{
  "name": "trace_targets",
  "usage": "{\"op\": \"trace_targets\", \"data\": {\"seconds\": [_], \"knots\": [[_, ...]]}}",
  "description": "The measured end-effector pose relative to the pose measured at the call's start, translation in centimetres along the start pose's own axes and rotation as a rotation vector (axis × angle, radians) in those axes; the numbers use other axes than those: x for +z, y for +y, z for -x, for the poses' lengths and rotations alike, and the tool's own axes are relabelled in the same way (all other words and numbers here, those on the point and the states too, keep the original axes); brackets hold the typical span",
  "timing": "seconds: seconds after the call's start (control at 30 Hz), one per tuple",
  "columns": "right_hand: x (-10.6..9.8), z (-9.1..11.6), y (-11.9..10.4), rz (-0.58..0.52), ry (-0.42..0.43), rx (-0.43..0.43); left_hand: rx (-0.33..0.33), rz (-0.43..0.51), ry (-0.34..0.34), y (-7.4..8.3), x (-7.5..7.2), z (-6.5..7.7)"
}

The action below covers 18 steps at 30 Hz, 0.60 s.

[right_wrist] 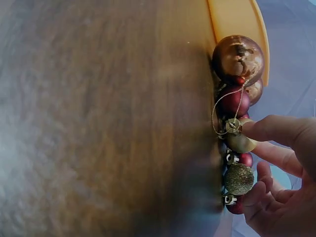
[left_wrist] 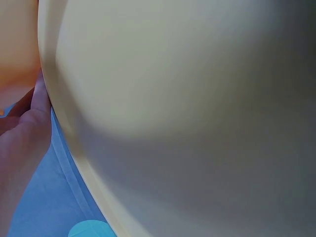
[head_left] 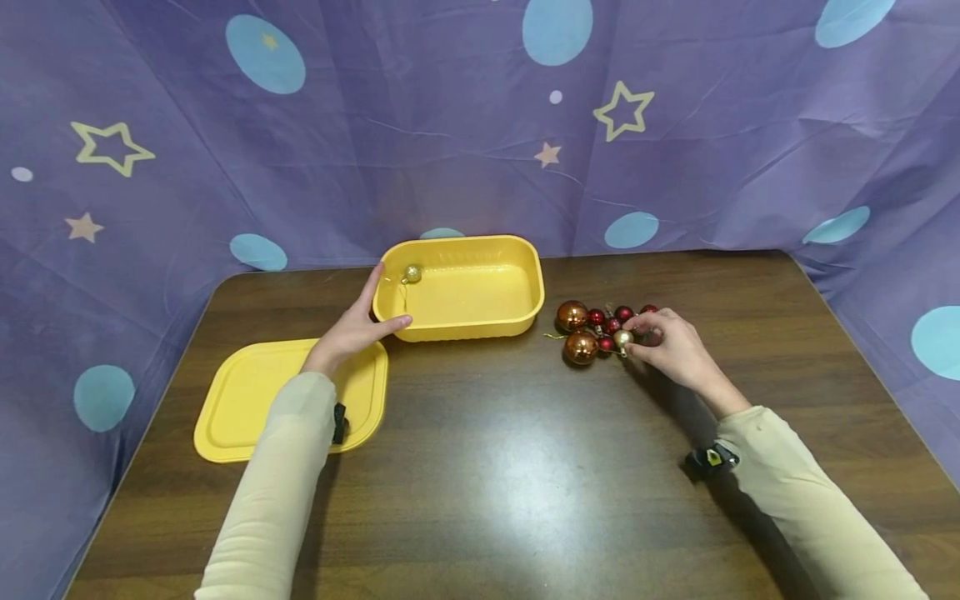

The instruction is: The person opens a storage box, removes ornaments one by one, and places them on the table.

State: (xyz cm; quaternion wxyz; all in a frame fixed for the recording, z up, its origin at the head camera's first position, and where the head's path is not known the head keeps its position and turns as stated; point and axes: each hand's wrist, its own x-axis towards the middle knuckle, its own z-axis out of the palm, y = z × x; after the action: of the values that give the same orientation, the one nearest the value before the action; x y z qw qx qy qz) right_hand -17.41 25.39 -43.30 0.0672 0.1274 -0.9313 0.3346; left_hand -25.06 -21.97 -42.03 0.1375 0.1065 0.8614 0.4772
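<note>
At the left end of a yellow plastic box [head_left: 468,323], my left hand [head_left: 352,329] holds its side, thumb at the front rim and fingers along the left edge. A gold bauble [head_left: 412,273] with a string loop lies inside the box. My right hand [head_left: 670,346] pinches a small gold bauble [head_left: 623,338] between thumb and fingers at the edge of a bauble cluster. Large copper baubles [head_left: 581,347] and small dark red baubles [head_left: 623,313] make up that cluster. In the right wrist view a glittery gold bauble [right_wrist: 239,179] sits near my curled lower fingers.
A yellow lid [head_left: 251,400] lies flat on the brown wooden table [head_left: 480,492], partly under my left forearm. Behind the table hangs a purple curtain [head_left: 450,125] with stars and blue dots, close to the box's back side.
</note>
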Motion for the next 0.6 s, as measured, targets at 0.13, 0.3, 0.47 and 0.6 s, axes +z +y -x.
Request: {"op": "trace_targets", "data": {"seconds": [0.13, 0.3, 0.47, 0.6], "knots": [[0.11, -0.05, 0.01, 0.018, -0.021, 0.019, -0.015, -0.008, -0.009, -0.08, -0.08, -0.02], [0.21, -0.12, -0.02, 0.031, -0.026, 0.033, -0.022, 0.001, -0.017, -0.01, -0.16, 0.01], [0.11, -0.08, -0.10, 0.017, -0.028, 0.048, -0.018, 0.004, -0.014, 0.04, -0.07, -0.01], [-0.20, 0.03, -0.09, -0.006, -0.026, 0.064, -0.023, -0.013, -0.012, 0.05, -0.02, -0.02]]}}
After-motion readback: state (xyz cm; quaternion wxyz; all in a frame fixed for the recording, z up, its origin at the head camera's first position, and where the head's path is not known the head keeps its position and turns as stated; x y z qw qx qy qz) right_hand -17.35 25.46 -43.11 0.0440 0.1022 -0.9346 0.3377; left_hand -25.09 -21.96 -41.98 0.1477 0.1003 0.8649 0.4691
